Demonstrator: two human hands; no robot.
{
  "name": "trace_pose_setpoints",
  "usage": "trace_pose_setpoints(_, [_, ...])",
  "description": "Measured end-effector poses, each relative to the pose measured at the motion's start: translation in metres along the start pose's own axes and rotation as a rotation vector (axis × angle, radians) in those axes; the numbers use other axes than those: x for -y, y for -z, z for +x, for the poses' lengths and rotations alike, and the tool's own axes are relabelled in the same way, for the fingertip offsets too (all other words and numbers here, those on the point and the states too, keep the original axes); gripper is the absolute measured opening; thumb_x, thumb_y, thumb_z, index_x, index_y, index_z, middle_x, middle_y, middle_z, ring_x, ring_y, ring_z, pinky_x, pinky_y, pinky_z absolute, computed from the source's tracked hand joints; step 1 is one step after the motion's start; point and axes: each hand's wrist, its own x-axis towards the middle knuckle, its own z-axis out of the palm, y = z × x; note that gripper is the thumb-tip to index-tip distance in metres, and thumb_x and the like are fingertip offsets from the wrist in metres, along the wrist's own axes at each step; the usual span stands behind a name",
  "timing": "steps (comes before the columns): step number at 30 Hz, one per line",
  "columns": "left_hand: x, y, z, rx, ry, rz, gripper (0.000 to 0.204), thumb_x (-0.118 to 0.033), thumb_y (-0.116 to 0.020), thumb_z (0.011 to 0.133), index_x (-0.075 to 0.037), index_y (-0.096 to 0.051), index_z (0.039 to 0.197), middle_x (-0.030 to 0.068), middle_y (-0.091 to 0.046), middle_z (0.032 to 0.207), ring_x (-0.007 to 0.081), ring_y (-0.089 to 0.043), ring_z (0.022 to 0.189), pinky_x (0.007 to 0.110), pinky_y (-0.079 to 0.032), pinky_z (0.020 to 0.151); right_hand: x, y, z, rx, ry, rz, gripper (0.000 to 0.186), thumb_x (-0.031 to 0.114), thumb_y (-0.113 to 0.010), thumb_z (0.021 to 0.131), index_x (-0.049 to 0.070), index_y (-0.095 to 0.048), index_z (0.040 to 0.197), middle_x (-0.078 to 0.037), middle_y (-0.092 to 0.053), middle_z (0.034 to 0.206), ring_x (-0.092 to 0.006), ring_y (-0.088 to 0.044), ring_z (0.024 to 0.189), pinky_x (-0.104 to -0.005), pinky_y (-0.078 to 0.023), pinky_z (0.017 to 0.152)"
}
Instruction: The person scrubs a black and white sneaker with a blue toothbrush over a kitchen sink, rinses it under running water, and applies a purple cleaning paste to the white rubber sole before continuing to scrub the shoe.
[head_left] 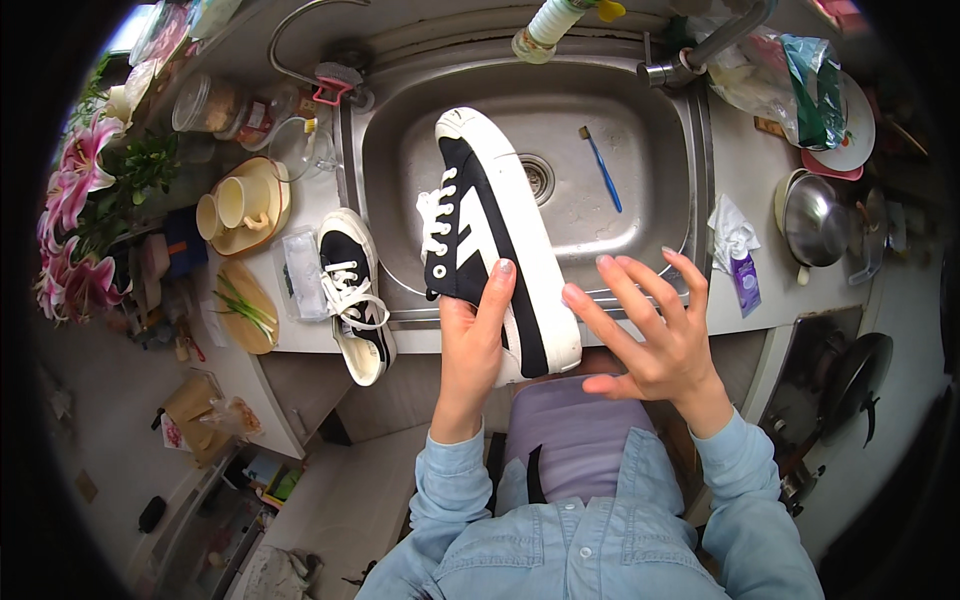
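My left hand (472, 340) grips a black-and-white sneaker (490, 235) by its heel end, thumb across the side. The shoe is held on its side over the sink, toe pointing away from me, with its white sole edge turned to the right and its white laces to the left. To the right of the heel, my right hand (655, 340) is held with fingers spread and nothing in it; its index fingertip is close to the sole edge. The matching sneaker (350, 290) rests on the counter left of the sink. A blue toothbrush (603, 175) lies in the sink.
The steel sink (400, 130) has a faucet (690, 60) at its back right. On the right counter are a purple packet (745, 285), a white wipe (733, 235) and a metal pot (815, 220). Cups (243, 203) and cut scallions (243, 310) are at left.
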Motion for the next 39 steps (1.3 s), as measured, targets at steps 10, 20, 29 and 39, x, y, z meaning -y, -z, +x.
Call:
trace_pose_setpoints(10, [0.0,0.007,0.003,-0.004,0.011,-0.005,0.032,-0.014,-0.059,0.103,0.004,-0.059,0.129,0.0078,-0.068,0.118,0.0108,-0.064,0.102,0.027,-0.052,0.089,0.001,-0.009,0.011,-0.112,0.035,-0.031,0.073,0.069,-0.026,0.1,0.018,-0.071,0.126,-0.002,-0.062,0.128,-0.0178,-0.058,0.118,-0.0544,-0.039,0.105])
trace_pose_setpoints(20, [0.001,0.009,0.01,-0.134,0.023,0.021,0.031,-0.02,-0.06,0.103,0.003,-0.063,0.124,0.0062,-0.07,0.113,0.0091,-0.066,0.095,0.025,-0.053,0.081,0.007,-0.005,-0.016,-0.186,0.121,-0.093,0.067,0.059,-0.026,0.104,0.017,-0.077,0.115,0.0,-0.064,0.115,-0.015,-0.059,0.109,-0.0563,-0.04,0.102])
trace_pose_setpoints(29, [0.003,0.006,0.011,-0.22,0.054,-0.086,0.033,-0.021,-0.061,0.102,0.001,-0.059,0.126,0.0063,-0.07,0.111,0.0116,-0.069,0.094,0.027,-0.057,0.08,-0.004,-0.013,-0.01,-0.232,0.07,0.046,0.048,0.047,-0.041,0.102,0.018,-0.076,0.114,-0.005,-0.061,0.114,-0.0177,-0.06,0.104,-0.0553,-0.04,0.102])
trace_pose_setpoints(39, [0.065,0.058,0.015,-0.244,0.103,0.232,0.034,-0.023,-0.061,0.102,0.008,-0.067,0.116,0.0076,-0.072,0.103,0.0096,-0.066,0.088,0.026,-0.052,0.076,-0.136,-0.209,-0.003,0.202,-0.746,0.033,0.034,0.019,-0.066,0.092,0.003,-0.053,0.119,-0.017,-0.059,0.112,-0.0364,-0.06,0.108,-0.0501,-0.052,0.085])
